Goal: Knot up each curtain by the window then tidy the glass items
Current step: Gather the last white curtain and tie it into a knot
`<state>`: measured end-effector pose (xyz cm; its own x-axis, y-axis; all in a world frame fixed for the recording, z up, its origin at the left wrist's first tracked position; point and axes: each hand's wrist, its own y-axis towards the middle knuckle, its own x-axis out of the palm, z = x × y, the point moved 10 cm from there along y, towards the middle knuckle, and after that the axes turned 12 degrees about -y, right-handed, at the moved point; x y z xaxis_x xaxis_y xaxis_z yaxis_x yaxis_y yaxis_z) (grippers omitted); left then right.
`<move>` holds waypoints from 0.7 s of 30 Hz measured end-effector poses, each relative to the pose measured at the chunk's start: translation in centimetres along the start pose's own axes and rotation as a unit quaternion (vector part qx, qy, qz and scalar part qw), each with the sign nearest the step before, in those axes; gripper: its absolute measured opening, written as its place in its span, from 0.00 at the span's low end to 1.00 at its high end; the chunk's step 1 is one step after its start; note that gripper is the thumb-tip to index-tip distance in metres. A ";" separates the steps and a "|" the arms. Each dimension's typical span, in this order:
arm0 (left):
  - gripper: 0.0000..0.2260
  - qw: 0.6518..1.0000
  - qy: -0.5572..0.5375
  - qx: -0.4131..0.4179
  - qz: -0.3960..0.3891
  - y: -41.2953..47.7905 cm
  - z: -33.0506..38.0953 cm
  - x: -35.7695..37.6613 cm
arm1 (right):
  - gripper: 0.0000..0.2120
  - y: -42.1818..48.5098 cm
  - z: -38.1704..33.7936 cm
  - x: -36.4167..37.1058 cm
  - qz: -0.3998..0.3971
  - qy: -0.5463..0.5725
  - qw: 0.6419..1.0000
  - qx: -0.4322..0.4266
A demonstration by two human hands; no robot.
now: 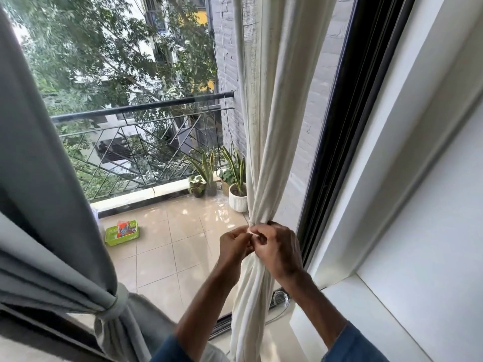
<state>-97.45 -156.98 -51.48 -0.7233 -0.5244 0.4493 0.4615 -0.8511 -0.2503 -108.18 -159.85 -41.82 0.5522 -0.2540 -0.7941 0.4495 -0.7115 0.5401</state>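
Far left, the grey curtain [39, 205] hung in heavy folds and was cinched low down by a band of its own fabric [112, 307], so that one looked tied off. Through the glass you could see the tiled balcony, with a green basket [122, 232] sitting on the floor near the grey curtain's edge, something orange inside it. Behind that ran the dark metal railing [143, 108], with trees beyond. A few potted plants [237, 189] were grouped in the balcony's far corner, the white ribbed pot right beside the next curtain.

The cream curtain [264, 126] hung just right of centre, gathered into a tight bunch about halfway down, loose again below. Both hands were on that gathered spot. The left hand [234, 246] had its fingers curled in, pinching a small white bit at the bunch. Couldn't tell if that was a separate tie or just curtain fabric. The right hand [279, 249] was touching the left, fingers wrapped over the bunch and pinching at the same place. Blue sleeves showed at the bottom edge.

Right of the hands came the black window frame [339, 152], then the white sill [366, 322] and wall.
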 end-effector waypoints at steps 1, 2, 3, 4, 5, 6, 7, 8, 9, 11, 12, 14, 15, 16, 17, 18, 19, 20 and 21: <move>0.12 1.000 0.005 0.018 -0.002 -0.2 0.4 0.0 | 0.10 0.1 -0.4 0.0 -0.011 -0.008 1.000 -0.010; 0.11 1.000 0.003 0.029 0.001 -0.3 0.6 -0.1 | 0.11 0.3 -0.7 -0.1 -0.018 -0.016 0.999 -0.022; 0.10 0.999 -0.001 0.036 0.007 -0.4 0.8 -0.3 | 0.11 0.5 -1.0 -0.3 -0.023 -0.026 0.999 -0.036; 0.10 0.999 -0.004 0.040 0.013 -0.4 1.0 -0.5 | 0.11 0.6 -1.3 -0.4 -0.028 -0.040 0.997 -0.053; 0.10 0.999 -0.004 0.044 0.018 -0.5 1.2 -0.6 | 0.11 0.6 -1.6 -0.3 -0.041 -0.055 0.995 -0.069; 0.10 0.999 -0.001 0.047 0.020 -0.5 1.4 -0.7 | 0.12 0.6 -1.9 -0.2 -0.060 -0.072 0.992 -0.083; 0.10 0.999 0.004 0.049 0.021 -0.6 1.5 -0.7 | 0.12 0.5 -2.1 0.0 -0.078 -0.092 0.988 -0.093; 0.10 0.999 0.008 0.047 0.023 -0.7 1.6 -0.8 | 0.12 0.4 -2.4 0.1 -0.090 -0.110 0.985 -0.100; 0.10 0.999 0.011 0.042 0.027 -0.6 1.6 -0.9 | 0.12 0.3 -2.5 0.1 -0.099 -0.129 0.982 -0.101; 0.10 0.999 0.009 0.022 0.048 -0.5 1.3 -1.3 | 0.10 0.1 -2.6 0.3 -0.123 -0.181 0.972 -0.088; 0.10 0.998 0.008 0.013 0.057 -0.6 1.2 -1.4 | 0.09 0.0 -2.6 0.4 -0.143 -0.208 0.964 -0.079; 0.08 0.998 0.017 0.016 0.056 -1.0 1.2 -0.9 | 0.05 -0.3 -3.1 0.4 -0.157 -0.261 0.949 -0.080; 0.07 0.998 0.026 0.026 0.049 -1.2 1.2 -0.5 | 0.06 -0.3 -3.4 0.5 -0.168 -0.275 0.943 -0.086; 0.07 0.998 0.038 0.038 0.043 -1.6 1.3 -0.1 | 0.07 -0.2 -3.7 0.7 -0.185 -0.272 0.939 -0.098; 0.11 0.997 0.045 0.047 0.037 -1.8 1.3 0.2 | 0.08 0.1 -3.9 0.9 -0.200 -0.263 0.938 -0.107; 0.13 0.997 0.049 0.052 0.034 -2.0 1.2 0.4 | 0.09 0.5 -3.8 1.0 -0.213 -0.260 0.936 -0.105; 0.12 0.997 0.044 0.053 0.031 -2.2 1.1 0.4 | 0.09 0.9 -3.6 0.8 -0.224 -0.256 0.935 -0.098; 0.10 0.997 0.035 0.051 0.033 -2.2 1.1 0.3 | 0.09 1.3 -3.4 0.7 -0.231 -0.246 0.936 -0.093; 0.07 0.998 0.022 0.049 0.037 -2.1 1.1 0.0 | 0.09 1.3 -3.3 0.7 -0.240 -0.234 0.937 -0.093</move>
<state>-97.87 -155.15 -50.05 -0.7061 -0.5889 0.3932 0.5613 -0.8040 -0.1962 -104.89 -158.82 -40.77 -0.0944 -0.2247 -0.9699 0.7063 -0.7017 0.0938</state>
